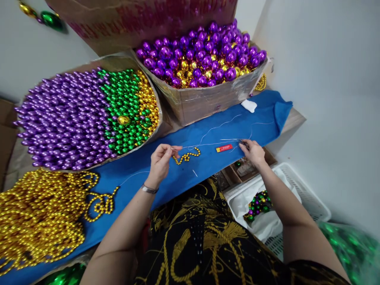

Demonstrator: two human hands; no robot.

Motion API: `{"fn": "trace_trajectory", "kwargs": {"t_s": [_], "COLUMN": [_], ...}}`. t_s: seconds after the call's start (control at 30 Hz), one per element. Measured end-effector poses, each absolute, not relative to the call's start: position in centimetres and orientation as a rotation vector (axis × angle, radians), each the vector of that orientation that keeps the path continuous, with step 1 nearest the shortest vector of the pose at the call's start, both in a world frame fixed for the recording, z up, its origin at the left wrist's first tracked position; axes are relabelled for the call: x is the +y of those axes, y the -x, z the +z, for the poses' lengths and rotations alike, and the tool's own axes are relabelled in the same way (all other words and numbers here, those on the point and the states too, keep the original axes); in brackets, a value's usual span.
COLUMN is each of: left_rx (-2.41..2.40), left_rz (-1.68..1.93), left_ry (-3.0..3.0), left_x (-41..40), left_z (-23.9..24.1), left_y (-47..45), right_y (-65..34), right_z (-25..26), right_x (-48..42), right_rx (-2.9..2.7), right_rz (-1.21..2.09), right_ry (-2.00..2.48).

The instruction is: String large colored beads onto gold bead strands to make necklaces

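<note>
My left hand [161, 160] is closed in a pinch on a thin clear thread [208, 143] that runs across the blue cloth [208, 130]. A short strand of small gold beads [187, 156] hangs on the thread just right of that hand. My right hand [252, 151] is closed on the thread's other end at the cloth's near edge. A small red and yellow packet [224, 148] lies on the cloth between my hands, nearer the right one.
A cardboard box of purple, green and gold beads [86, 114] and a box of larger purple and gold balls [204, 55] stand behind the cloth. A heap of gold bead strings [38, 217] lies at left. A white basket [297, 198] with mixed beads sits lower right.
</note>
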State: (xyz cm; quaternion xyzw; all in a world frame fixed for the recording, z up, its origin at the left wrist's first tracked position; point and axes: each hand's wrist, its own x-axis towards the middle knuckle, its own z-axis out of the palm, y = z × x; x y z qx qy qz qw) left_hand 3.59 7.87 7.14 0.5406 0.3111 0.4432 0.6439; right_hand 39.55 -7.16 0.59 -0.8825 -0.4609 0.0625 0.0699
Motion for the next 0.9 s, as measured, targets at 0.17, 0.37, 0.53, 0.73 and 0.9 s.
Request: {"fn": "trace_trajectory", "kwargs": {"t_s": [0.17,0.37,0.53,0.73,0.9], "left_rx": [0.946,1.171,0.925,0.732,0.575], "left_rz": [0.938,0.633,0.529,0.409,0.312], "left_ry": [-1.440,-2.322,-2.375,-2.269,-2.275], "left_x": [9.0,8.6,7.2,6.1,5.7], "left_z": [5.2,4.6,5.3,5.0,5.0], "left_y": [-2.9,-3.3,-8.5,-18.1,-23.1], "right_y": [-40.2,-38.8,-39.0,-39.6,-39.8], "right_z": [1.0,1.1,0.4,1.9,4.2], "right_x": [-7.2,-6.7,-5.1,-5.3,-6.2], "right_rx": [-1.461,-1.461,-1.419,-1.491,-1.585], "right_rz": [0.237,0.185,0.263,0.216,0.127], "right_ry": [2.604,2.611,2.633,2.509,2.275]}}
